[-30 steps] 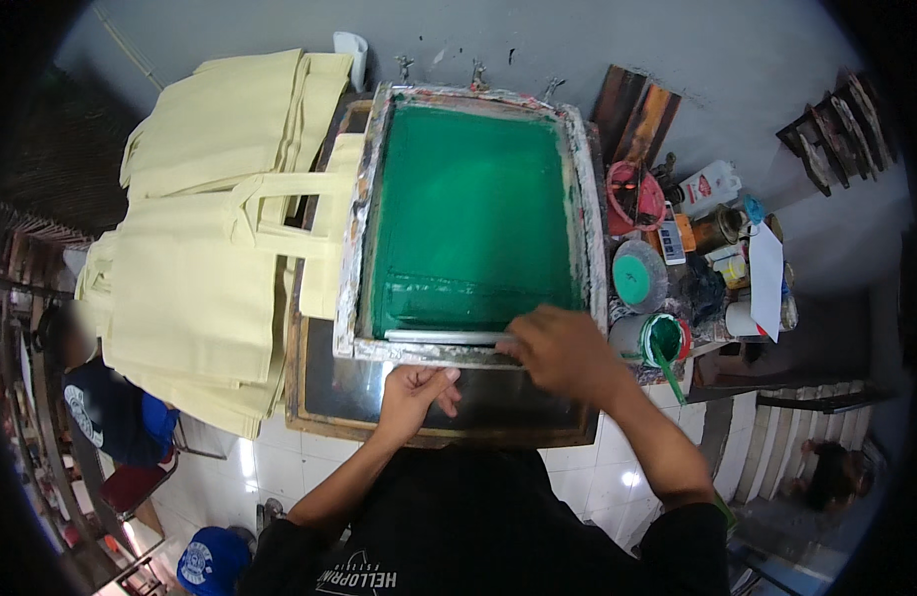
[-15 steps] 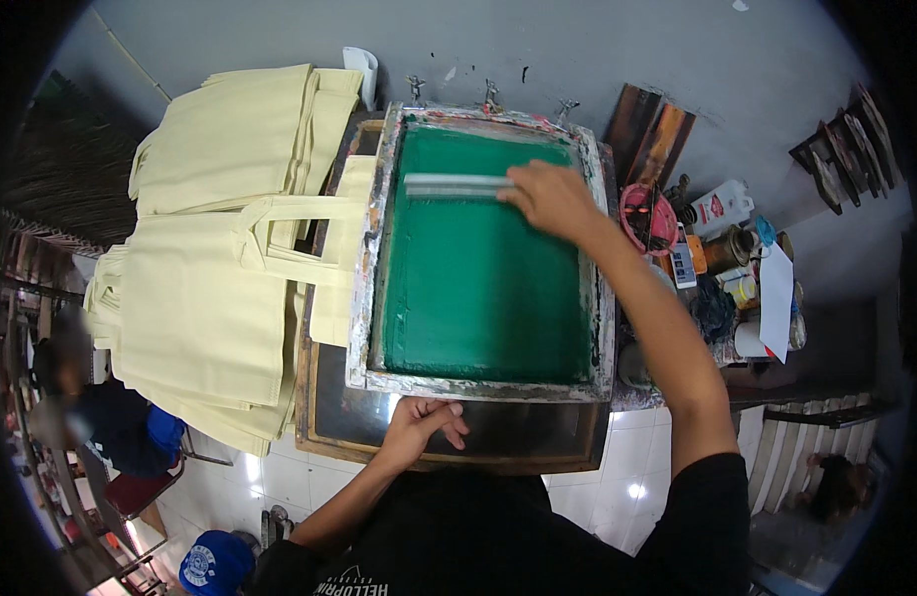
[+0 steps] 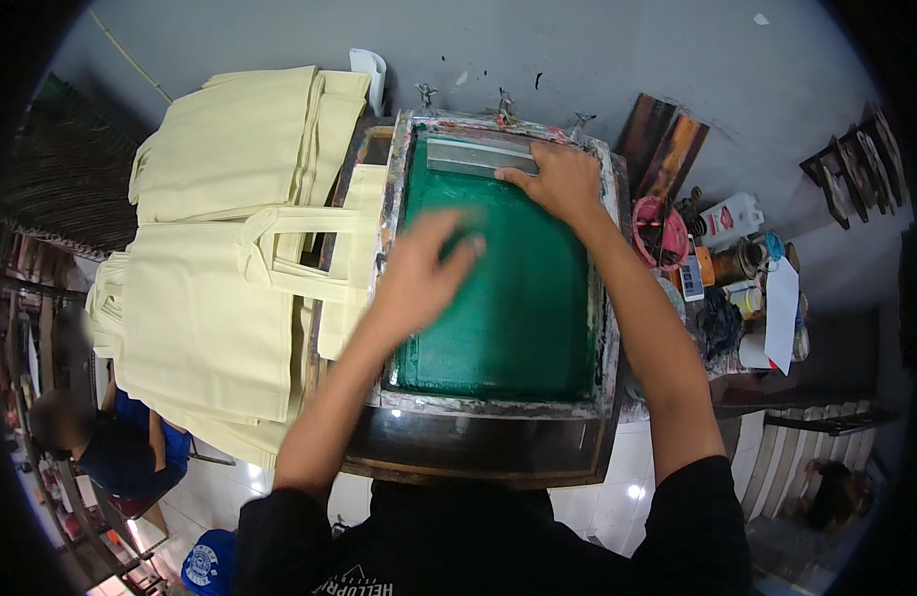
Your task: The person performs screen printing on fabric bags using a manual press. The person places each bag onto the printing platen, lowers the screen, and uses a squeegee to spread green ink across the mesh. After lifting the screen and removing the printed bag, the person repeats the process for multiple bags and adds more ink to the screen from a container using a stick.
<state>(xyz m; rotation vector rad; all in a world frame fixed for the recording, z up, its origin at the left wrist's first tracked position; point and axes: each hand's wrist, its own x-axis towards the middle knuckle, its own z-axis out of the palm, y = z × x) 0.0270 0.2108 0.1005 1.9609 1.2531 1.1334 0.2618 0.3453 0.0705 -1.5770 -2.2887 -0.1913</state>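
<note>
A screen-printing frame [image 3: 488,406] lies in front of me, its mesh [image 3: 518,308] covered in green. At the far end of the mesh, a long metal-handled squeegee [image 3: 463,157] lies crosswise. My right hand [image 3: 568,184] grips its right end, thumb on the near side. Over the left part of the mesh hovers my left hand [image 3: 419,273], blurred, thumb and fingers apart, with nothing in it. A pale yellow tote bag [image 3: 345,323] shows at the frame's left edge, the rest hidden beneath the frame.
Stacks of pale yellow bags [image 3: 215,318] stand close on the left. Hinge clamps [image 3: 505,104] hold the frame's far edge. To the right are a pink basket [image 3: 660,233], a phone [image 3: 691,276], a white jug [image 3: 732,219] and several cans. A person [image 3: 131,442] sits at far left.
My left hand has risen from below the frame's near edge to over the mesh. My right hand and the squeegee have moved farther away, to the far end, and the squeegee has tilted.
</note>
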